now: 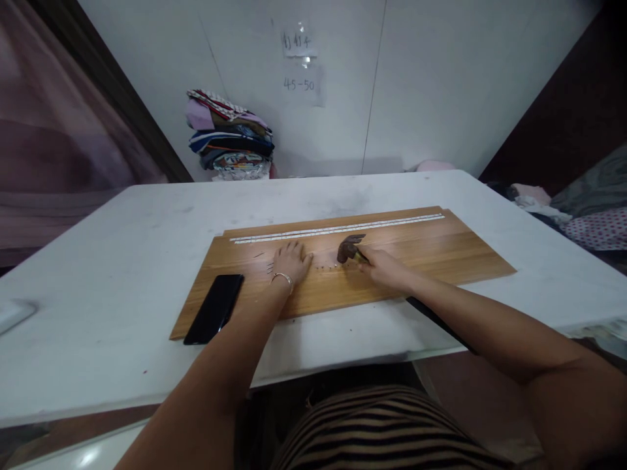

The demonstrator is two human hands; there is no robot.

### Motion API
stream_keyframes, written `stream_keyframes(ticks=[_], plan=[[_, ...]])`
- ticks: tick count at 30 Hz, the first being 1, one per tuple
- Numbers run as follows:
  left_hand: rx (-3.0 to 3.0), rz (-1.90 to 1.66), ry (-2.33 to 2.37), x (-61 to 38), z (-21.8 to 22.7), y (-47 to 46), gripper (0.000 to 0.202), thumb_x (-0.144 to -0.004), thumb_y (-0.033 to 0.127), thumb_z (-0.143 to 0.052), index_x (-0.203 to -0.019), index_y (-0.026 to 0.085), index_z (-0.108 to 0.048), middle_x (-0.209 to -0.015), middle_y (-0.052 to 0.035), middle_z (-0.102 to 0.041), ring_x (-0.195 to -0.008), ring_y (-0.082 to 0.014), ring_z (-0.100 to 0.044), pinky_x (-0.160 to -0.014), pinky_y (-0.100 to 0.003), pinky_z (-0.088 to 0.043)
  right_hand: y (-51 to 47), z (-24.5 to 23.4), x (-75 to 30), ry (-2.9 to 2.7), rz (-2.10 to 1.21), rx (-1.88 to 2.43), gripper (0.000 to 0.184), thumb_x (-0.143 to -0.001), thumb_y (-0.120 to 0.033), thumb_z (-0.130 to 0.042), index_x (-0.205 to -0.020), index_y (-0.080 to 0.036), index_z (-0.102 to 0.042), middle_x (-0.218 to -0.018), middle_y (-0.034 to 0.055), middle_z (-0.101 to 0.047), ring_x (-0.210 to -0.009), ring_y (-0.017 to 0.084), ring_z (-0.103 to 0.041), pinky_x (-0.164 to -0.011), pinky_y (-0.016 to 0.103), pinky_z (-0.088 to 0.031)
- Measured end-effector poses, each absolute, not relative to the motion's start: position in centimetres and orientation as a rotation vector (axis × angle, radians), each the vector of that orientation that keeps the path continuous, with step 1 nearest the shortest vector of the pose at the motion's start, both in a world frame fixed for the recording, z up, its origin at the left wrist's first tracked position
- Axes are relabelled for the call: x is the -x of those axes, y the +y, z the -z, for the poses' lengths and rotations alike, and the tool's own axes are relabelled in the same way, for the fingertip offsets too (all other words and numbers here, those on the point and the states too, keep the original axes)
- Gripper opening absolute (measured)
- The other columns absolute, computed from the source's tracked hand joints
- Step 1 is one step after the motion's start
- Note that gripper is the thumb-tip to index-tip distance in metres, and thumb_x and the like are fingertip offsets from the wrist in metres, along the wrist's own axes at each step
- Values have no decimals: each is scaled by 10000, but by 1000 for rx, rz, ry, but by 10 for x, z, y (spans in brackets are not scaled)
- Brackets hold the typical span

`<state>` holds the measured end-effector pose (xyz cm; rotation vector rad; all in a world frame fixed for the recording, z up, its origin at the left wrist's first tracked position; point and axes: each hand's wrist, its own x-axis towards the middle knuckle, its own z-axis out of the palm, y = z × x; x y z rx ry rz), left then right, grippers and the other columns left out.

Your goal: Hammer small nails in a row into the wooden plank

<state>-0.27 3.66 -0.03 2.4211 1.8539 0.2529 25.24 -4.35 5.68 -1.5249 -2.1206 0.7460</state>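
My right hand (379, 266) is wrapped round the handle of a claw hammer (349, 248), whose rusty brown head is over a wooden board (416, 254). Beneath and left of the head, a row of small nails (323, 268) runs along the board toward my left hand. My left hand (292, 261) lies flat on the board with its fingers stretched out and a bracelet at the wrist. Several loose nails (270, 267) lie just left of it. Whether the hammer touches a nail I cannot tell.
A black phone (215, 308) rests on the board's left end. Two white printed strips (337, 228) run along its far side. The board lies on a white table (122, 261). Folded cloths (232, 137) are stacked by the wall behind, under paper signs (300, 85).
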Motion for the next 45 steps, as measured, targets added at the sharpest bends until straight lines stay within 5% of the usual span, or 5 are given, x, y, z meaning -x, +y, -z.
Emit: stream_keyframes(ticks=[45], plan=[[-2468, -248, 1861, 6, 9, 43, 484, -983, 460, -391, -1315, 172, -594, -1491, -123, -541, -1387, -281, -455, -1142, -417, -353, -44, -50, -255, -2110, -786, 1439, 335, -836, -157, -540, -1143, -185, -671, -1083, 73, -744, -994, 235, -661, -879, 321, -482]])
